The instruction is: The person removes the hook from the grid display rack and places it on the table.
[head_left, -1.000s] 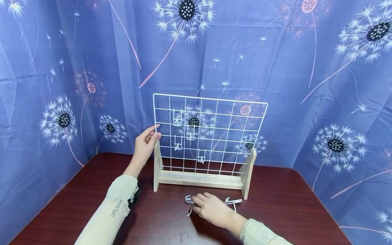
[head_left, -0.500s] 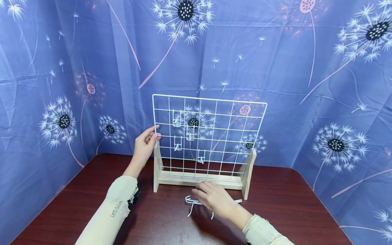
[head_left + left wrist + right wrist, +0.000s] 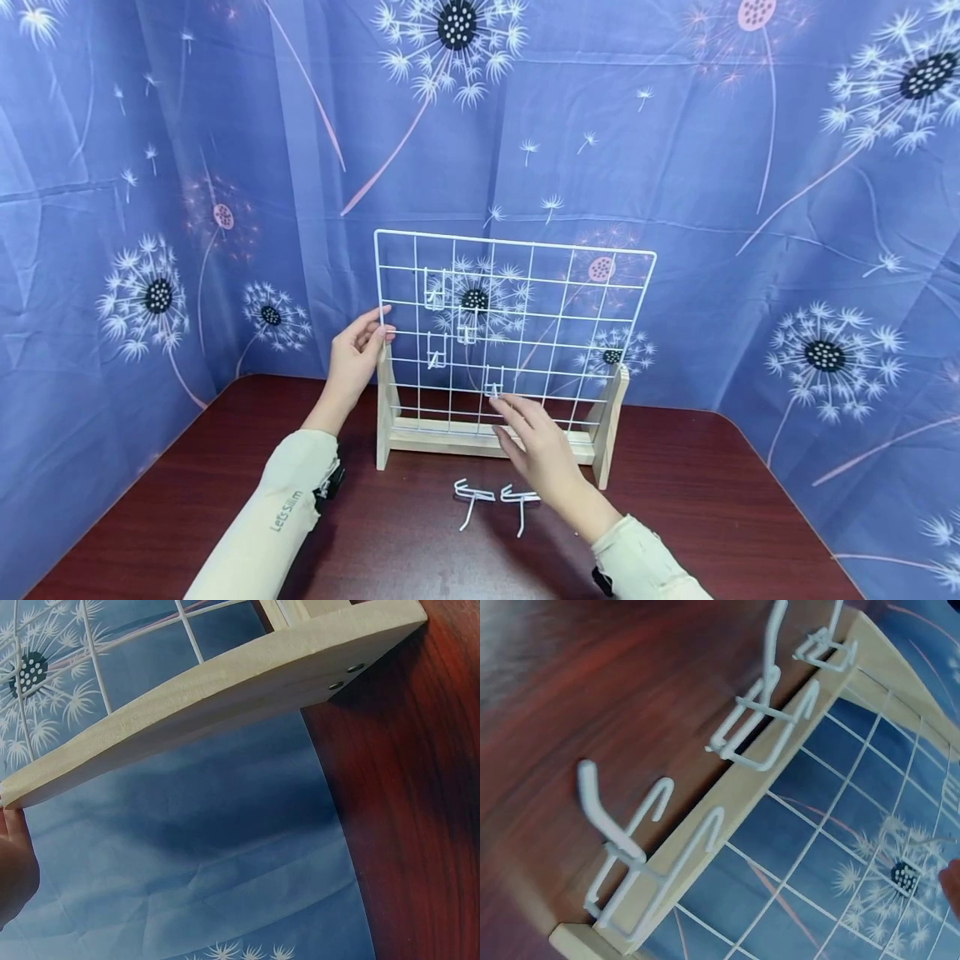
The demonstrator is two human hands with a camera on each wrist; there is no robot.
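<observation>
A white wire grid panel (image 3: 517, 242) stands upright in a pale wooden stand (image 3: 487, 444). My left hand (image 3: 352, 354) grips the panel's left edge between thumb and fingers; only part of it shows in the left wrist view. My right hand (image 3: 547, 454) is raised before the lower middle of the grid, thumb and fingers apart. Its fingertips are right at the projecting tip of a white wire hook (image 3: 492, 388) hung there. More white hooks hang higher: an upper one (image 3: 435, 297), a middle one (image 3: 467, 335) and a left one (image 3: 437, 360).
Loose white hooks lie on the dark red table (image 3: 405, 533) before the stand: a left one (image 3: 474, 495) and a middle one (image 3: 521, 497). The right wrist view shows a third loose hook (image 3: 826, 652). Behind hangs a blue dandelion-print curtain (image 3: 315, 250).
My right hand has left the loose hooks on the table and risen to the hook low on the grid. My left hand stays at the panel's edge.
</observation>
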